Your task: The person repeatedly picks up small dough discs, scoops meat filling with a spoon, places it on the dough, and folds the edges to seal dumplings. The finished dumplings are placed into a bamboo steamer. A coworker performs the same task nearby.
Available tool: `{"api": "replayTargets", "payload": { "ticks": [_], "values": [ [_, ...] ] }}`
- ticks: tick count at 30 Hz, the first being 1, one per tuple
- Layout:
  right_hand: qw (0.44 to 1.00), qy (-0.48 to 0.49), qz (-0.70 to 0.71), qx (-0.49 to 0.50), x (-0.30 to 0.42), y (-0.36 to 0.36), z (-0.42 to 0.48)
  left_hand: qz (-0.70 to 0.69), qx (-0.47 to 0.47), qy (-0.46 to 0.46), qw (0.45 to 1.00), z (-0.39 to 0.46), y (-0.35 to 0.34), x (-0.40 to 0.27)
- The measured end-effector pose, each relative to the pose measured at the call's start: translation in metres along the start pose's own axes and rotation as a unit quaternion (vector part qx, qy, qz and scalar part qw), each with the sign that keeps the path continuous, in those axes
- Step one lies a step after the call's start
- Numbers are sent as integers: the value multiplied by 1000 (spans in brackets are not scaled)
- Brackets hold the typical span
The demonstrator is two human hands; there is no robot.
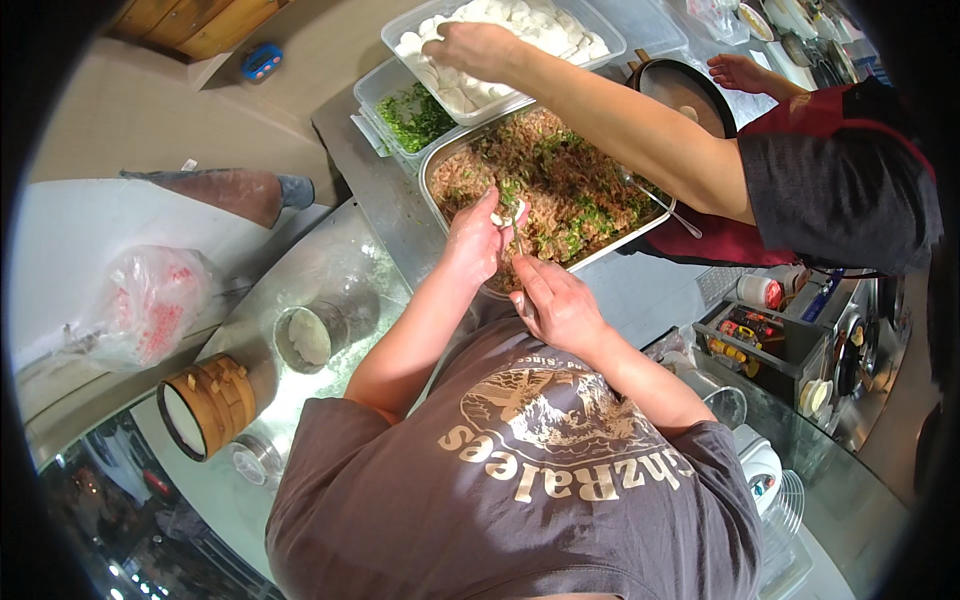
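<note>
My left hand cradles a small white dough wrapper over the near-left part of a steel tray. Green-flecked filling sits in the wrapper. My right hand grips a thin metal utensil, whose far end meets the filling; its exact shape is hard to make out. Minced meat filling mixed with chopped greens fills the tray. A second metal utensil, seemingly a spoon, leans over the tray's right rim.
A co-worker's hand reaches into a plastic tub of white dough pieces, the forearm crossing above the tray. Chopped greens fill another tub. A round dark pan stands behind. Left are a bamboo steamer and a metal cylinder.
</note>
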State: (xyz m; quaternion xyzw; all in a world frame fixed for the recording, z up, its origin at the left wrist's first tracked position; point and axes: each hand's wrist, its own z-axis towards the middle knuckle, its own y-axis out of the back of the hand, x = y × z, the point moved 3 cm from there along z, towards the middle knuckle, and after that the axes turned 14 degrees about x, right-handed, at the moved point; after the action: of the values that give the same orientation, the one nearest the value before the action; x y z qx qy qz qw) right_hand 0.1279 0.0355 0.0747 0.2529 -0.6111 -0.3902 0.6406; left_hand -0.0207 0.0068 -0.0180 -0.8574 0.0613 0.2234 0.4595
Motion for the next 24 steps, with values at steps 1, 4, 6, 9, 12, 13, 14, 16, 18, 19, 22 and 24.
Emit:
{"api": "replayTargets", "payload": {
  "ticks": [1,4,6,9,12,13,14,16,18,19,22,24],
  "values": [
    [1000,7,0,1,0,0,0,-10,-1,-7,1000,1,-2,0],
    [1000,16,5,11,-4,-3,0,-42,-2,-26,999,3,-5,-3],
    [1000,7,12,28,-11,-5,-2,-66,1,-34,997,5,1,-3],
    [999,-23,27,-8,-23,-4,-7,-55,24,-22,998,1,13,-10],
    [997,-53,-7,-55,-34,0,-9,-40,19,-64,997,-6,12,-21],
    [996,-71,-26,-56,-38,1,-9,-30,20,-74,997,-7,13,-24],
    [993,-120,0,7,-48,-8,-10,-36,15,-86,996,-4,22,-23],
    [980,-149,-98,84,-52,-20,-11,-22,29,-84,996,-5,22,-27],
    [963,-140,-133,189,-52,-22,-14,-38,43,-82,995,-8,16,-28],
    [970,-125,-97,183,-49,-18,-13,-7,45,-74,996,-11,11,-29],
    [984,-103,82,118,-51,-12,-10,98,67,-52,992,-20,-7,-28],
    [925,-171,339,10,-64,-28,1,181,100,-41,978,-23,-19,-20]
  ]
}}
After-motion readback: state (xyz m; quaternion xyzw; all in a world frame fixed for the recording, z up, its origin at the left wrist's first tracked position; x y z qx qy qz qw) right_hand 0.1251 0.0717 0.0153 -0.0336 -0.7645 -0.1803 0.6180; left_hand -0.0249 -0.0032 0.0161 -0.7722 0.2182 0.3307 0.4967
